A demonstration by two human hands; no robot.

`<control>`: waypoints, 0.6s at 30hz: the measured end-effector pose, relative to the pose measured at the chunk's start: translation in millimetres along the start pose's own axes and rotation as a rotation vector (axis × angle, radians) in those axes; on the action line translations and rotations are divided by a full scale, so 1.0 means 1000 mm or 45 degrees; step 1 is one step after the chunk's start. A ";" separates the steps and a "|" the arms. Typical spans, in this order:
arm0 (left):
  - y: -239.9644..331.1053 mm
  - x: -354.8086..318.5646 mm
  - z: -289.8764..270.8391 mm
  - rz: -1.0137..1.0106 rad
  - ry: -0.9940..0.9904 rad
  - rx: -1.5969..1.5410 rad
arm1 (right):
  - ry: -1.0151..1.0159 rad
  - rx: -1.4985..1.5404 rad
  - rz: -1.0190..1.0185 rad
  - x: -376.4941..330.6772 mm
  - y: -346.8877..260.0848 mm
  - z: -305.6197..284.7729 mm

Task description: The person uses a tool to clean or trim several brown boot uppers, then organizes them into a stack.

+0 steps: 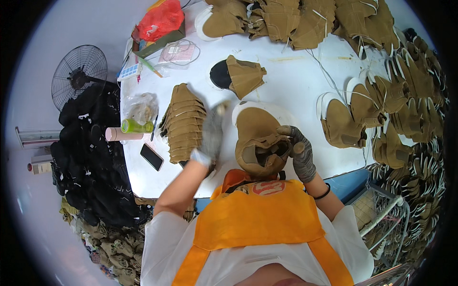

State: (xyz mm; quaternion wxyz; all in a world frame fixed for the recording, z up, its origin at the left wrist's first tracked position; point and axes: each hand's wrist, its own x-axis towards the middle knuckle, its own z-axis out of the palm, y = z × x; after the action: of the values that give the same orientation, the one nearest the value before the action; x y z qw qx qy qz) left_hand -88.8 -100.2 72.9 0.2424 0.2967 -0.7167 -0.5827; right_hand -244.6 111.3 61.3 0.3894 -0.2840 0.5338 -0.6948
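Centrally in the frame, the right hand [300, 151], in a grey glove, curls around the heel of a tan shoe upper [260, 140] on the white table [291, 71]. The gloved left hand [212, 133] is blurred just left of it; its grip cannot be told. A stack of tan pieces [185, 121] lies further left.

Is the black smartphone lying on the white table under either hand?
No, the black smartphone lies apart on the white table, beside the left hand.

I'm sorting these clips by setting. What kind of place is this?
Probably a shoe-making workshop: tan shoe uppers are heaped on the white worktable, a stack of cut pieces lies nearby, and gloved hands work on one tan shoe.
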 end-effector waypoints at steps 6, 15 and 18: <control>-0.141 0.161 0.013 -0.639 0.326 -0.292 | 0.173 0.089 0.449 0.007 0.009 -0.018; -0.129 0.190 0.049 -0.702 0.192 -1.041 | 0.448 -0.121 0.346 0.024 0.006 -0.025; -0.061 0.160 0.026 -0.622 -0.103 -1.438 | 0.483 -0.207 0.213 0.046 -0.014 -0.047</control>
State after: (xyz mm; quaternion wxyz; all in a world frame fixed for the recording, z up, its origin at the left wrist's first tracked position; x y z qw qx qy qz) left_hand -211.5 -204.6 8.4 0.1942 0.2557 -0.2175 -0.9217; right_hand -310.7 98.9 61.4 0.3141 -0.1336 0.6735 -0.6557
